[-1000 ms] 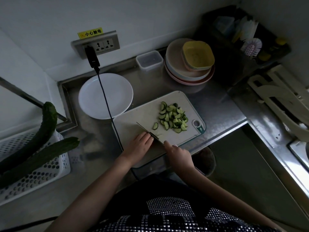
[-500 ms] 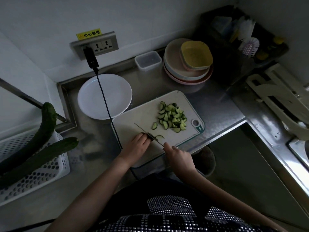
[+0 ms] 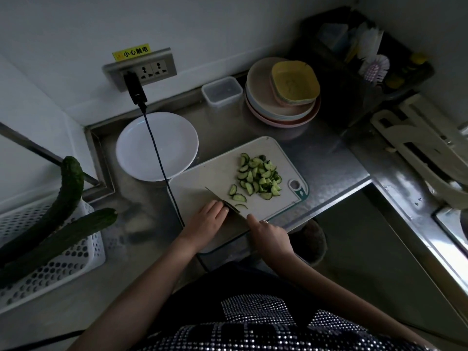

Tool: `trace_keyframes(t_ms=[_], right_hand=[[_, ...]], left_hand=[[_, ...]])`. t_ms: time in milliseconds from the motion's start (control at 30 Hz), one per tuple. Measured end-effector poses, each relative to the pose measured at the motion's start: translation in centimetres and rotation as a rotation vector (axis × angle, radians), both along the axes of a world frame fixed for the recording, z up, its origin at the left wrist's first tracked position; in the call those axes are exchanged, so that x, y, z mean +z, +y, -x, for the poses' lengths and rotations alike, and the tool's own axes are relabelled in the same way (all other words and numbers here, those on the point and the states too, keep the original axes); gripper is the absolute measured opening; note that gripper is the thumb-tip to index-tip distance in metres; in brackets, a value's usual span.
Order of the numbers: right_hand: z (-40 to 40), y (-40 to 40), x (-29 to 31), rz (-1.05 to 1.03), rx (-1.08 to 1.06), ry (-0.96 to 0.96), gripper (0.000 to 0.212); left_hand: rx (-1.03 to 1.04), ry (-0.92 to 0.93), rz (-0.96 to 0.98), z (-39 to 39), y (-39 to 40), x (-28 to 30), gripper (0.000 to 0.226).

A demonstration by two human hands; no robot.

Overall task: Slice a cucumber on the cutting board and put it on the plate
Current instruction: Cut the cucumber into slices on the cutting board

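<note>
A white cutting board (image 3: 202,181) lies on the steel counter with a pile of half-moon cucumber slices (image 3: 259,178) at its right end. My right hand (image 3: 268,234) grips the handle of a knife (image 3: 222,200) whose blade lies across the board's near part. My left hand (image 3: 207,224) has its curled fingers pressed down right beside the blade; the cucumber piece under them is almost wholly hidden. A thin fresh slice (image 3: 241,205) lies just right of the blade. A bare white plate (image 3: 157,146) stands left behind the board.
A black cable (image 3: 162,163) runs from a wall plug over the plate and board edge. Two whole cucumbers (image 3: 63,198) lean in a white basket (image 3: 50,269) at left. A stack of plates and bowls (image 3: 283,95), a lidded box (image 3: 222,91) and a dish rack (image 3: 415,148) stand behind and right.
Another thin slice has come off beside the blade, and one more slice now lies near the pile. Both hands stay at the board's near end.
</note>
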State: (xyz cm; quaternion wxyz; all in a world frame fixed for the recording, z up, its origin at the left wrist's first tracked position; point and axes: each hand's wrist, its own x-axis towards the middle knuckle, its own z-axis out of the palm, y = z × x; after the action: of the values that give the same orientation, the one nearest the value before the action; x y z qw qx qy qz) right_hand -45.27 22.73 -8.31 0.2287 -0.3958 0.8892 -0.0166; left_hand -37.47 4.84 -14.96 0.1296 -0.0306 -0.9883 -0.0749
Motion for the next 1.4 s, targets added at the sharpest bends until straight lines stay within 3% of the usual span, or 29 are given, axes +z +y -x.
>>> trace_keyframes(t_ms=[200, 333, 567, 967, 1400], right_hand=[[0.1, 0.3, 0.2, 0.133, -0.117, -0.03, 0.013], [-0.1, 0.4, 0.4, 0.226, -0.204, -0.019, 0.017], [-0.6, 0.2, 0.3, 0.183, -0.107, -0.021, 0.018], [-0.5, 0.3, -0.3, 0.112, 0.0, 0.015, 0.02], [-0.6, 0.2, -0.7, 0.081, -0.007, 0.001, 0.016]], left_hand=[[-0.025, 0.011, -0.022, -0.1, -0.2, 0.1, 0.033], [-0.031, 0.003, -0.028, -0.2, -0.2, 0.0, 0.032], [-0.032, 0.076, -0.014, -0.1, 0.1, 1.3, 0.03], [-0.012, 0.021, -0.044, -0.1, 0.1, 1.1, 0.032], [-0.008, 0.036, -0.034, -0.2, 0.1, 1.0, 0.03]])
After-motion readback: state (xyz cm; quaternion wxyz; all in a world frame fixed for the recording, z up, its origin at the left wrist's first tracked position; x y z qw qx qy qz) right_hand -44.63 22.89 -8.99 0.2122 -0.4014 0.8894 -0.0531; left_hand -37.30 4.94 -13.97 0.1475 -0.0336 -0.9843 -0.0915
